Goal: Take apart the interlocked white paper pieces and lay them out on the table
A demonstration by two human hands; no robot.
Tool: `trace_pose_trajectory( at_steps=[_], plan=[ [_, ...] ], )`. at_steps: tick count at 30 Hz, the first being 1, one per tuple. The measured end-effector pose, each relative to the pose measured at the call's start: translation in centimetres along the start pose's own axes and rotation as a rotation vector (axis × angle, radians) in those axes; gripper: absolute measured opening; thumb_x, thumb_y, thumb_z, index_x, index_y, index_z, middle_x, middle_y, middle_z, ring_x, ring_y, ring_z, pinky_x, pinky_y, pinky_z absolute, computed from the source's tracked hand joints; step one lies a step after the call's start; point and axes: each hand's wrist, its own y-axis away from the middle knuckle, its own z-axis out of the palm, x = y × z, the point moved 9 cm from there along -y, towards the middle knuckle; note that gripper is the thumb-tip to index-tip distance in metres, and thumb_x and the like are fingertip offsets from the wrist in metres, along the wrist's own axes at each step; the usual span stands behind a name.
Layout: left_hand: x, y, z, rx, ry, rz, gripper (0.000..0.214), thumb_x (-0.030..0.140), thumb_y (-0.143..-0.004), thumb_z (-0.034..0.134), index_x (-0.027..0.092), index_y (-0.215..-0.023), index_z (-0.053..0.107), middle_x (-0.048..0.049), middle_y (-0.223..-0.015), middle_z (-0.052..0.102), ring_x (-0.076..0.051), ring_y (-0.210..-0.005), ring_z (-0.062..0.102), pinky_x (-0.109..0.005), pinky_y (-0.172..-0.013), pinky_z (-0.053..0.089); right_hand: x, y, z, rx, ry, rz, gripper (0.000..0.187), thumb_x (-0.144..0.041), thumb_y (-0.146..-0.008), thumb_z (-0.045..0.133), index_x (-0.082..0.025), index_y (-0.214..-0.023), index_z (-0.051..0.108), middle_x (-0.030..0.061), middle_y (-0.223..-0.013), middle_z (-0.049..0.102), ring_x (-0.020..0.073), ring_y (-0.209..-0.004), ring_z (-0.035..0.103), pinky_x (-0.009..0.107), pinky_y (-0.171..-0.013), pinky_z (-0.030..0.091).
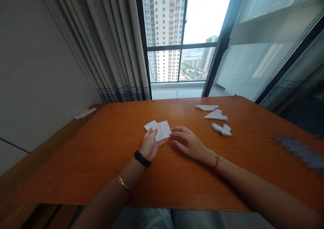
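Observation:
My left hand grips a folded white paper, thumb on top and fingers beneath. Crease lines cross its square face. Behind it, to the left, shows another white paper piece; whether the two are joined I cannot tell. Close to the folded paper's right edge is my right hand, its fingers stretched out and slightly apart, with nothing held in them. A black band circles my left wrist.
Toward the back right of the wooden table lie a flat folded paper strip, a pointed paper piece and a notched paper piece. A pale strip lies at the far left. A blurred object is at right.

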Motion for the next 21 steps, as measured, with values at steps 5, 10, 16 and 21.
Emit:
trace_pose_trajectory(
  at_steps=[5, 10, 16, 21],
  plan=[
    [0.4, -0.2, -0.1, -0.008, -0.050, -0.016, 0.030, 0.013, -0.086, 0.053, 0.018, -0.115, 0.054, -0.0116, -0.114, 0.064, -0.020, -0.089, 0.067, -0.040, -0.076, 0.056, 0.5, -1.0, 0.2, -0.026, 0.067, -0.017, 0.034, -0.019, -0.086, 0.054, -0.025, -0.119, 0.059, 0.0085, -0.129, 0.056, 0.0234, -0.118, 0.050, 0.045, -0.100, 0.042],
    [-1.2, 0.4, 1.0, -0.104, -0.051, -0.158, 0.028, 0.028, -0.090, 0.052, 0.015, -0.114, 0.056, -0.0143, -0.114, 0.064, -0.022, -0.087, 0.067, -0.037, -0.070, 0.057, 0.4, -0.6, 0.2, -0.071, 0.127, -0.092, 0.023, -0.020, -0.089, 0.053, -0.028, -0.104, 0.068, 0.0051, -0.115, 0.067, 0.0215, -0.107, 0.057, 0.042, -0.091, 0.043],
    [-2.1, 0.5, 1.1, -0.125, 0.065, -0.294, 0.036, 0.034, -0.094, 0.041, 0.021, -0.126, 0.049, -0.0123, -0.118, 0.063, -0.022, -0.087, 0.067, -0.036, -0.071, 0.055, 0.5, -0.1, -1.2, 0.002, 0.064, -0.118, 0.017, -0.026, -0.089, 0.054, -0.028, -0.091, 0.070, 0.0039, -0.103, 0.071, 0.0191, -0.095, 0.061, 0.038, -0.084, 0.045],
    [-2.5, 0.6, 1.6, -0.159, 0.055, -0.325, 0.040, 0.040, -0.094, 0.040, 0.016, -0.123, 0.053, -0.0149, -0.116, 0.064, -0.025, -0.088, 0.067, -0.040, -0.074, 0.054, 0.7, -0.2, -1.7, 0.069, -0.052, -0.086, 0.014, -0.024, -0.088, 0.056, -0.025, -0.087, 0.069, 0.0049, -0.094, 0.072, 0.0185, -0.088, 0.062, 0.037, -0.081, 0.047]
  ],
)
